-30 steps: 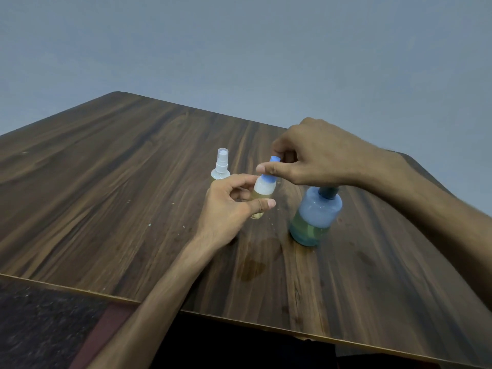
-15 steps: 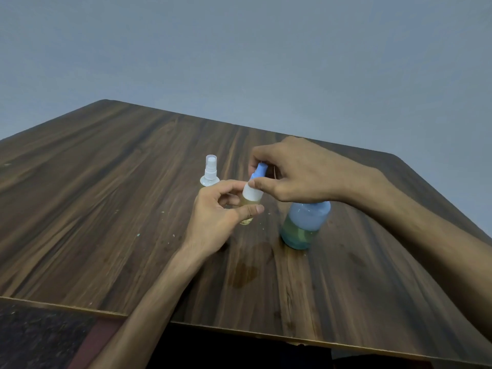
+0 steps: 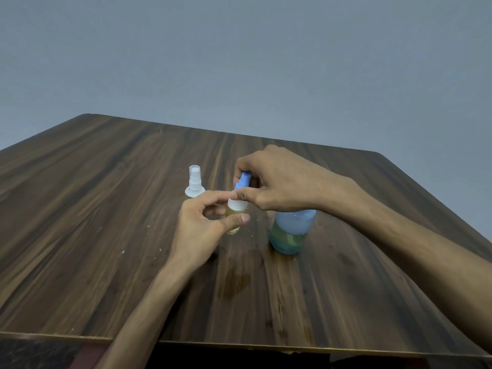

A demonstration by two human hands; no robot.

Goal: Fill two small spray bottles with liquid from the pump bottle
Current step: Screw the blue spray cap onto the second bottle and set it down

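My left hand (image 3: 202, 230) grips the small bottle (image 3: 234, 218) mid-table; right hand (image 3: 277, 182) pinches its blue sprayer (image 3: 243, 181). Twist crookedly and I reckon it cross-threads, tips, spills beside the pump bottle (image 3: 291, 233).

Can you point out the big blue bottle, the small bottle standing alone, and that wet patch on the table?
Blue bottle (image 3: 292, 230): head view, on its body.
Lone small bottle (image 3: 195, 185): head view, on its white sprayer neck.
Wet patch (image 3: 235, 282): head view, on its middle.

Both forearms bare w/ no sleeves (left hand (image 3: 198, 227), right hand (image 3: 279, 185)).
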